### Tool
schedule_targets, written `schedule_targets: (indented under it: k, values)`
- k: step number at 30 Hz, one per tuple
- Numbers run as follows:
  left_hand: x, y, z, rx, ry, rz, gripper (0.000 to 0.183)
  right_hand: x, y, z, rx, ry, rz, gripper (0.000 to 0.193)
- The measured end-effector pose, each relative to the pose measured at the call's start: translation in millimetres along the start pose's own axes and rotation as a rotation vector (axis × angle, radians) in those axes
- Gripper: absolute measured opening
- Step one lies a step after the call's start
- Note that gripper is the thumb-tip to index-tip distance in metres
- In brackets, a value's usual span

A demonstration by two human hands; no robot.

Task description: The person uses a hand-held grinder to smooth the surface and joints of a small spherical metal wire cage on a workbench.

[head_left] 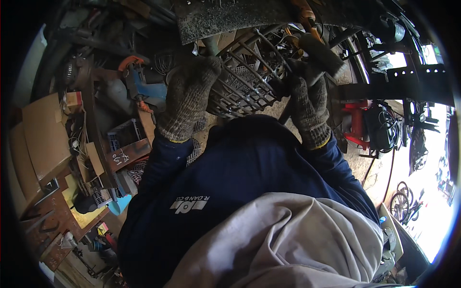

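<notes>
A frame of welded metal bars [241, 97], like a grate or rack, is tilted up in front of my body. My left hand [189, 96], in a dirty knitted work glove, is closed around its left edge. On the frame's right side, my right hand [311, 108], gloved the same way, grips what looks like a hammer [322, 55]. Its thick dark head sticks up beyond my fingers, and a dark handle runs down below my fist. The lower end of the frame is partly behind my dark blue top.
A gritty metal bench plate [225, 21] lies ahead, with an orange power tool [306, 14] by it. To the left are a blue and orange clamp-like tool [144, 86], cardboard [44, 137] and scrap metal. A red stool [355, 124] and a black perforated bar [394, 84] are at right.
</notes>
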State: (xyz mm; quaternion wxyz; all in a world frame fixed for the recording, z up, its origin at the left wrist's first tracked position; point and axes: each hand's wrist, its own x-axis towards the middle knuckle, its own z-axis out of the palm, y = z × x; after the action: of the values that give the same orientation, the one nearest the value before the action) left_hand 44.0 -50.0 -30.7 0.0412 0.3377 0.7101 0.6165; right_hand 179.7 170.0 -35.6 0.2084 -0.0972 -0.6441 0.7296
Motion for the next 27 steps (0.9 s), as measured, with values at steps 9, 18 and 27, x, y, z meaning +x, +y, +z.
schedule_targets:
  k: [9,18,27]
  values:
    - [12.0,33.1,22.7,0.586,-0.066,-0.018,0.027,5.2,0.6,-11.6,-0.938,0.018,-0.217,0.048]
    - [27.1,7.7,18.0,0.986,0.03,0.267,0.038,-3.1,-27.7,22.1,-0.796,-0.189,0.289,0.047]
    - [34.8,-2.2,12.2,0.933,0.023,0.164,0.04,-9.0,15.3,-5.2,-0.849,-0.243,-0.17,0.043]
